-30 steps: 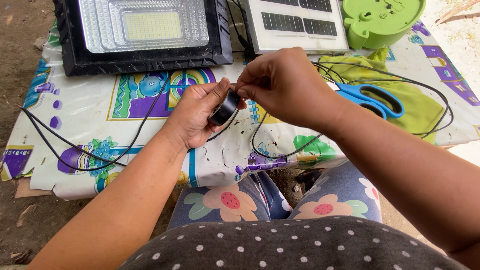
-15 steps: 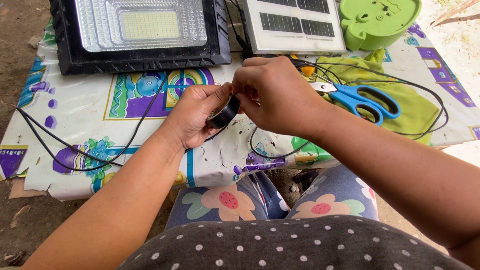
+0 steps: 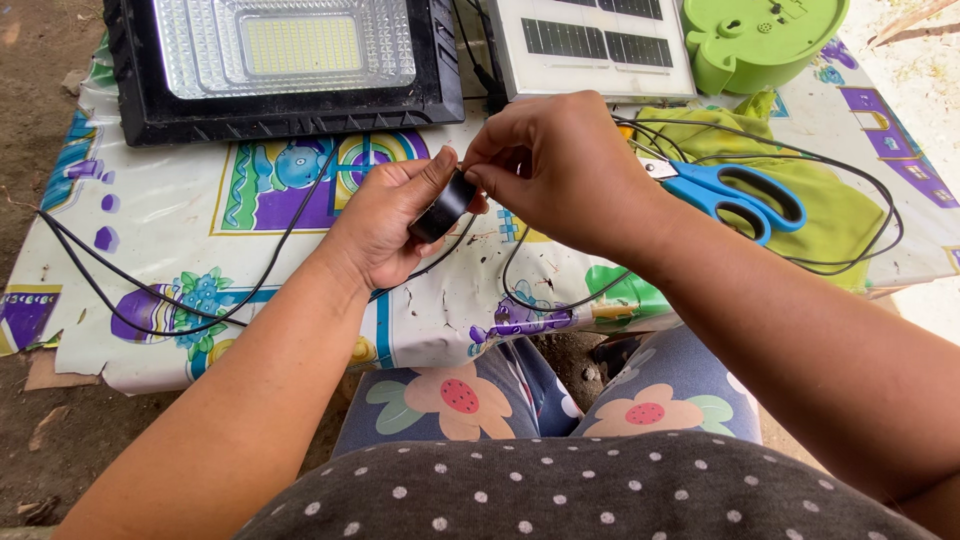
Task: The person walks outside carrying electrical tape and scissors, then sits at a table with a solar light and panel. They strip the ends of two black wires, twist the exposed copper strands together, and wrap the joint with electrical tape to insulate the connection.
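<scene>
Nearest: dotted grey top, floral trousers [image 3: 455,395] below both forearms, knees under the table edge.

L forearm comes up from lower left, wrist bent in. Left hand [image 3: 385,225] is clamped on a black tape roll [image 3: 443,207]: thumb on top of the rim, fingers curled under it. Roll sits on edge, tilted; its axis runs roughly lower-left to upper-right, open face toward the palm, outer band toward the right hand.

R forearm comes in from lower right, crossing over the table front. Right hand [image 3: 560,165] is palm-down, thumb and forefinger pinched together right at the roll's upper rim, touching it. Whether they grip a tape end or the wire, can't tell: fingertips hide it. Hands are together, touching at the roll.

Black wire [image 3: 520,285] loops down below the hands, over the patterned cloth [image 3: 180,215]; more wire trails off left of the L hand.

Just right of the R hand: blue scissors [image 3: 735,190], lying on a green rag [image 3: 840,215], wire looped round them.

Beyond the hands: black floodlight [image 3: 285,60] past the L hand, solar panel [image 3: 590,40] past the R hand, green round case [image 3: 765,35] further right.
</scene>
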